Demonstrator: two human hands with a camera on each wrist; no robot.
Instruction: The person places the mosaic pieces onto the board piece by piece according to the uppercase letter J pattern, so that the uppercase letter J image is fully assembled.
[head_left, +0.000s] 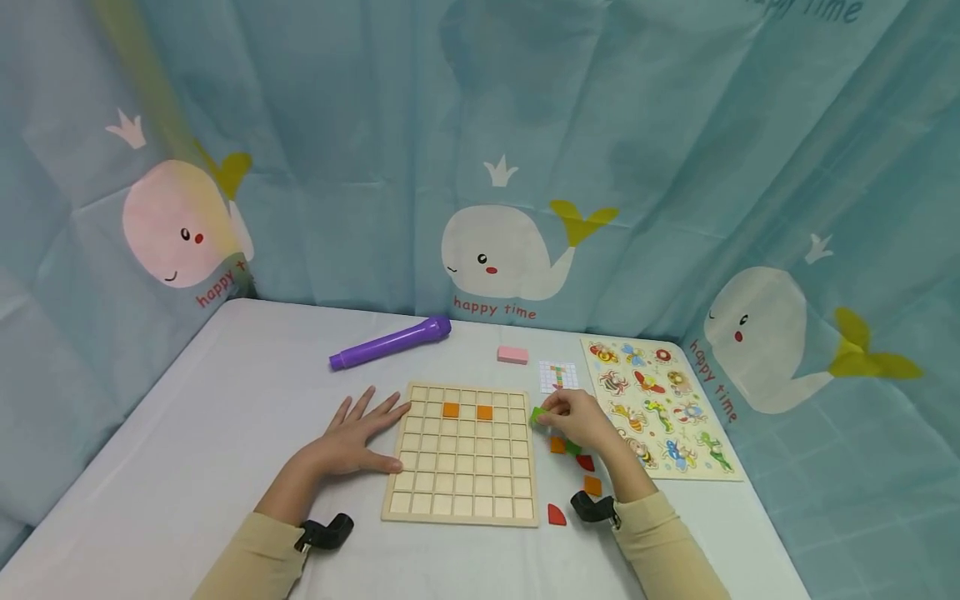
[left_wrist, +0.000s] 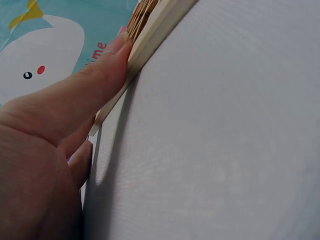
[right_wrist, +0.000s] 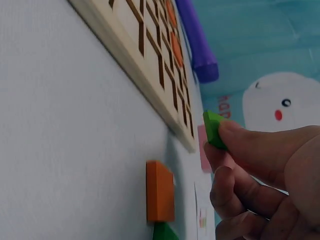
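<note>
A wooden grid board (head_left: pixel 461 467) lies on the white table with two orange square tiles, one (head_left: pixel 451 410) left of the other (head_left: pixel 484 412), in an upper row. My left hand (head_left: pixel 352 437) is spread flat at the board's left edge; in the left wrist view its thumb (left_wrist: pixel 107 62) rests on the rim. Just off the board's upper right edge, my right hand (head_left: pixel 576 419) pinches a green tile (right_wrist: pixel 214 129) between thumb and fingers, raised over the table. Below that hand lie an orange tile (head_left: pixel 557 445), a green tile (head_left: pixel 573 447) and a red quarter-round piece (head_left: pixel 585 462).
Nearer me are another orange tile (head_left: pixel 592 485) and a red quarter-round piece (head_left: pixel 557 514). Behind the right hand lies a small pattern card (head_left: pixel 558 375), with a pink block (head_left: pixel 512 355) beyond. An insect picture board (head_left: pixel 663 408) lies at right, a purple microphone-shaped toy (head_left: pixel 390 343) at back left.
</note>
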